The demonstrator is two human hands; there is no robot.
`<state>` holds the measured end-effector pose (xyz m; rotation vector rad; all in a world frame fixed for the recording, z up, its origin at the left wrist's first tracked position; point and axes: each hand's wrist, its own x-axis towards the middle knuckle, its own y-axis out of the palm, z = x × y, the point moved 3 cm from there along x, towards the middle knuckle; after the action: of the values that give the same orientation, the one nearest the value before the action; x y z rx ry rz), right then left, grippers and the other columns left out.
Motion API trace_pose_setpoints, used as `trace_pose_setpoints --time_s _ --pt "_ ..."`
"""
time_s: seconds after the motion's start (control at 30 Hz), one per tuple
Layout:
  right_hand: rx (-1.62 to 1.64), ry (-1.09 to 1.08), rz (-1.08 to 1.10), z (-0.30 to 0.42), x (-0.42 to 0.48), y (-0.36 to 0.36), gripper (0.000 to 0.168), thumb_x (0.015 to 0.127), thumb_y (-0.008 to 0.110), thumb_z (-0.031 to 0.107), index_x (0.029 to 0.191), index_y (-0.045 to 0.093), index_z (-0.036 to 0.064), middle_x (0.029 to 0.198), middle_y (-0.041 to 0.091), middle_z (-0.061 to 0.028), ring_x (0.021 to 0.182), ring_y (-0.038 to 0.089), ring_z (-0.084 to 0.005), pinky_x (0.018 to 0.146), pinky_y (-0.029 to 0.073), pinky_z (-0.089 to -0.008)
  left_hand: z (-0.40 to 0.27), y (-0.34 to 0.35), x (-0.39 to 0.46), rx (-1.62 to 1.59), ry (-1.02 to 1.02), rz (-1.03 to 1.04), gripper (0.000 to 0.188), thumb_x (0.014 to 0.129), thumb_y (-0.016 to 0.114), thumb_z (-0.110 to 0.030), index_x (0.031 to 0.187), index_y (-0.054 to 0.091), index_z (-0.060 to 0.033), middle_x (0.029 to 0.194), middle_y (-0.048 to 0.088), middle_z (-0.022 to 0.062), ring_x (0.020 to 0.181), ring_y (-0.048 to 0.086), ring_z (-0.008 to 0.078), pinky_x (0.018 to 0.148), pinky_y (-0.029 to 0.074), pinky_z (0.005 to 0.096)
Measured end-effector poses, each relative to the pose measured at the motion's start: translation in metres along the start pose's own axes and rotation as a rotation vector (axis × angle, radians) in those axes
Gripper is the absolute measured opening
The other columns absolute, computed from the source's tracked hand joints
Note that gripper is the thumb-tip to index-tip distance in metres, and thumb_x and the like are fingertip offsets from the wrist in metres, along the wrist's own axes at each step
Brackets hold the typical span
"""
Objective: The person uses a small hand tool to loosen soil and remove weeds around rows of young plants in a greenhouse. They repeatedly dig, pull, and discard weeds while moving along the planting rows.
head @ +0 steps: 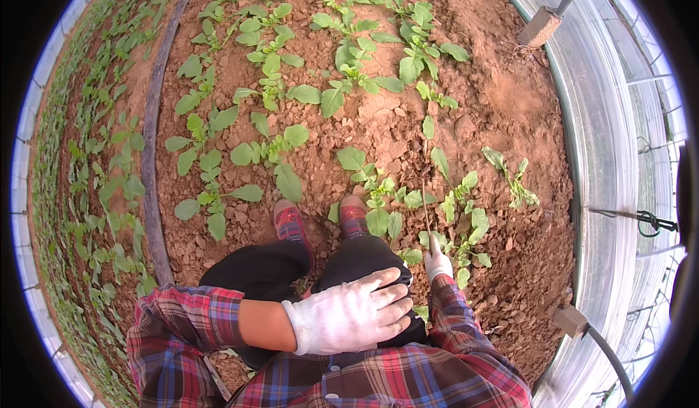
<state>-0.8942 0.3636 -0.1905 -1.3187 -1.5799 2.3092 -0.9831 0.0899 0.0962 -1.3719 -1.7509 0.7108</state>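
My left hand (352, 312), in a white work glove with soiled fingertips, rests flat on my right knee, its fingers slightly apart. My right hand (437, 263), gloved too, grips the slim handle of a long hand tool (426, 206). The tool points away from me, and its far end meets dark loosened soil (425, 170); the shape of its head cannot be made out. Leafy seedlings (377, 192) grow left of the handle, and another leafy plant (472, 227) stands close on its right. A limp uprooted-looking seedling (513, 181) lies on the soil farther right.
Rows of seedlings (267, 80) run ahead over clumpy reddish soil (508, 96). A dark hose or strip (155, 96) runs along the left. Clear plastic sheeting (595, 151) borders the right, with concrete blocks (539, 27) holding bent poles. My shoes (353, 217) stand between plants.
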Motion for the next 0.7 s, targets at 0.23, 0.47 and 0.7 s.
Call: trace_pose_setpoints --time_s 0.23,0.47,0.7 --pt "0.040 0.023 -0.036 -0.015 -0.043 -0.007 0.053 0.081 0.047 0.033 0.131 0.028 0.034 0.074 0.059 -0.0241 0.071 0.058 -0.0390 0.065 0.046 -0.0448 -0.002 0.005 -0.003 0.012 -0.004 0.004 0.031 0.075 0.051 -0.017 0.104 0.054 -0.0077 0.108 0.053 0.0089 0.105 0.048 0.0252 0.096 0.036 0.0434" --pt "0.119 -0.065 -0.153 0.024 -0.025 -0.030 0.051 0.082 0.048 0.029 0.130 0.032 0.031 0.089 0.060 -0.0203 0.078 0.059 -0.0371 0.069 0.046 -0.0426 -0.002 0.010 -0.008 -0.007 -0.043 -0.020 0.028 0.075 0.051 -0.016 0.101 0.054 -0.0086 0.107 0.053 0.0079 0.104 0.049 0.0247 0.097 0.035 0.0417" --pt "-0.022 -0.164 -0.227 0.132 0.077 -0.058 0.051 0.084 0.046 0.032 0.131 0.027 0.034 0.082 0.061 -0.0197 0.076 0.060 -0.0355 0.069 0.046 -0.0415 0.003 0.011 -0.007 -0.018 -0.046 -0.054 0.027 0.073 0.052 -0.016 0.099 0.055 -0.0084 0.106 0.053 0.0073 0.104 0.049 0.0243 0.097 0.034 0.0414"
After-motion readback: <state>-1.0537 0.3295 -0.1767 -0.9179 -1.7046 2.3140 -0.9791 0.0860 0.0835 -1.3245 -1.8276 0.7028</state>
